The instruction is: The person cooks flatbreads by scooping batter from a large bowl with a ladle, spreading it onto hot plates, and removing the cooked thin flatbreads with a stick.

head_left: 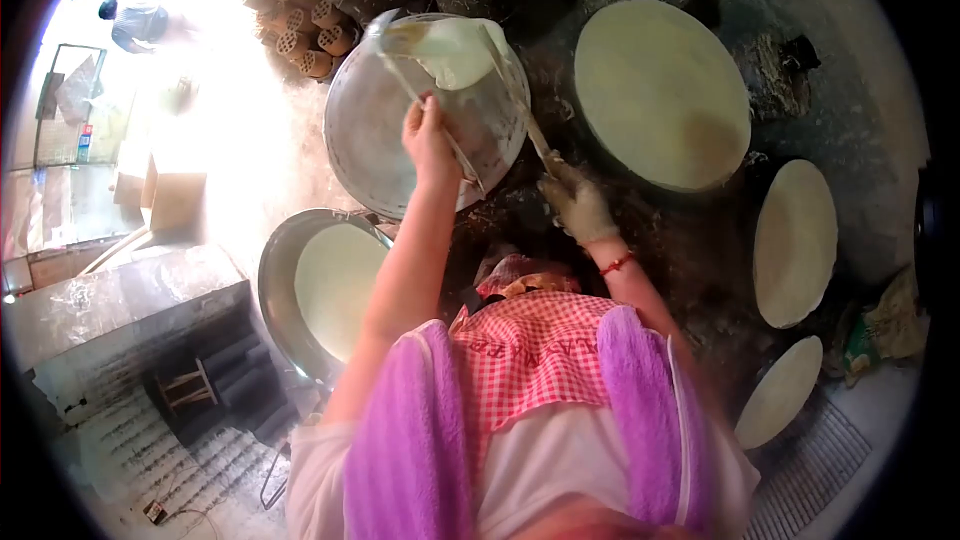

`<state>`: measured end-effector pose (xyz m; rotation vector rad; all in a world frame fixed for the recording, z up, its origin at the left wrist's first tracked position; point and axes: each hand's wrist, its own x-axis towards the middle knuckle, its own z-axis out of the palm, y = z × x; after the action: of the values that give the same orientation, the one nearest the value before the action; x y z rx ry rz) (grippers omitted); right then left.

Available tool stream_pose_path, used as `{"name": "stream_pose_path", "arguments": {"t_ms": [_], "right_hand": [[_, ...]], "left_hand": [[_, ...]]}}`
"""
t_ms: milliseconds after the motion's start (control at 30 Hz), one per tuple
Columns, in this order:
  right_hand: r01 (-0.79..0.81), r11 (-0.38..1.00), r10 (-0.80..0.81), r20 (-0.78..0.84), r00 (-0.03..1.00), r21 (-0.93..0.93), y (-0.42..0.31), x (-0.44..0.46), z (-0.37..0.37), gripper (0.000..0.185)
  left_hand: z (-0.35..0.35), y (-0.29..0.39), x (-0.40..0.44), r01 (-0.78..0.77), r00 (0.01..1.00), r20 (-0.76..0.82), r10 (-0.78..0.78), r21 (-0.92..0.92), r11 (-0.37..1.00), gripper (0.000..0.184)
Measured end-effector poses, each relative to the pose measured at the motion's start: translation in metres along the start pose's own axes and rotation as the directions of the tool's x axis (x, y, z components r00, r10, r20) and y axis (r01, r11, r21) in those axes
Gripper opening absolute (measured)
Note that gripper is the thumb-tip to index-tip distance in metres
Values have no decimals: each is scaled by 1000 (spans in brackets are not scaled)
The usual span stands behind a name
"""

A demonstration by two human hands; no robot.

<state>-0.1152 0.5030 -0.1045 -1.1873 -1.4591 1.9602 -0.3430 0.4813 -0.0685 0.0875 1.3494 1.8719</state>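
My left hand (428,140), bare, is closed around the thin handle of a ladle (402,72), whose head is over the far left rim of a wide round metal pan (365,130). My right hand (576,200), in a pale glove, grips a long flat wooden stick (518,95) that reaches over the pan's right side. Between the two tools, pale green batter (462,52) lies in the far part of the pan. The rest of the pan's surface shows grey. Blur hides the exact shape of the ladle's head.
A metal basin (272,285) of pale liquid stands left of my arm. To the right are a large round pan of pale green batter (660,90) and two smaller pale rounds (795,243). Perforated briquettes (305,40) are stacked behind. A person (140,25) is far left.
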Motion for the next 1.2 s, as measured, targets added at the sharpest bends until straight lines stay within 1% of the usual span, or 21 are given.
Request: {"name": "stream_pose_path", "arguments": {"t_ms": [33,67,133,167,233,333,367,400,467,533,600,633,700,733,800,867,933,1000,1067,1100,1200], "right_hand": [[-96,987,101,35,994,-126,-13,7,11,40],[-188,975,192,19,981,-114,-34,14,27,40],[-5,945,17,34,999,-326,-38,41,44,39],[74,921,-58,54,997,-382,-40,55,50,39],[125,970,-100,124,987,-209,-28,77,57,41],[-161,980,168,62,984,-114,-74,35,40,40],[-47,978,40,-39,998,-202,-67,26,33,40],[-116,991,107,-132,986,-67,-32,32,13,41],[-110,990,102,-92,990,-88,-42,32,49,39],[-154,983,158,35,987,-97,-65,39,88,38],[-97,947,124,72,990,-307,-62,63,102,39],[-91,972,109,72,991,-217,-65,59,103,39],[-60,992,70,89,994,-107,-63,53,75,39],[-65,980,65,-7,998,-186,-75,36,68,43],[-170,979,187,-160,969,113,-55,47,49,45],[-145,986,140,-62,988,-85,-60,37,84,41],[-157,981,164,52,985,-118,-64,50,112,38],[-164,964,188,102,977,-211,-70,62,112,38],[-94,985,118,171,978,-144,-86,55,83,38],[-77,974,100,99,990,-211,-98,45,69,41],[-47,990,44,-26,999,-135,-61,85,27,43]], "left_hand": [[-18,-6,16,-179,978,-97,184,62,982,23],[-32,-5,27,-346,912,-182,368,140,928,22],[-61,11,23,-376,897,-240,371,26,926,21],[-73,25,10,-312,921,-268,284,-70,947,19],[-116,40,-13,-209,943,-275,185,-59,976,23],[-187,73,-82,-151,918,-372,137,-9,988,34],[-216,73,-110,-224,910,-363,201,-21,974,35],[-232,84,-140,-203,908,-378,177,-28,979,36],[-255,74,-178,-205,869,-448,212,64,977,34],[-287,51,-193,-73,868,-496,23,-83,994,34],[-320,23,-193,-76,821,-569,-45,-188,979,34],[-329,15,-199,-87,772,-626,-111,-278,957,34],[-328,13,-218,-151,721,-680,-134,-343,927,33],[-324,14,-226,-222,672,-726,-149,-388,894,33],[-313,15,-240,-222,656,-748,-105,-323,920,33],[-322,10,-251,-178,690,-719,-83,-279,944,33],[-334,11,-249,-173,716,-690,-107,-324,930,34],[-330,21,-240,-358,657,-749,-85,-410,839,34],[-320,28,-247,-399,647,-761,-59,-404,823,34],[-310,30,-254,-415,638,-770,-20,-366,833,34],[-294,16,-260,-425,622,-783,22,-313,850,33]]}}
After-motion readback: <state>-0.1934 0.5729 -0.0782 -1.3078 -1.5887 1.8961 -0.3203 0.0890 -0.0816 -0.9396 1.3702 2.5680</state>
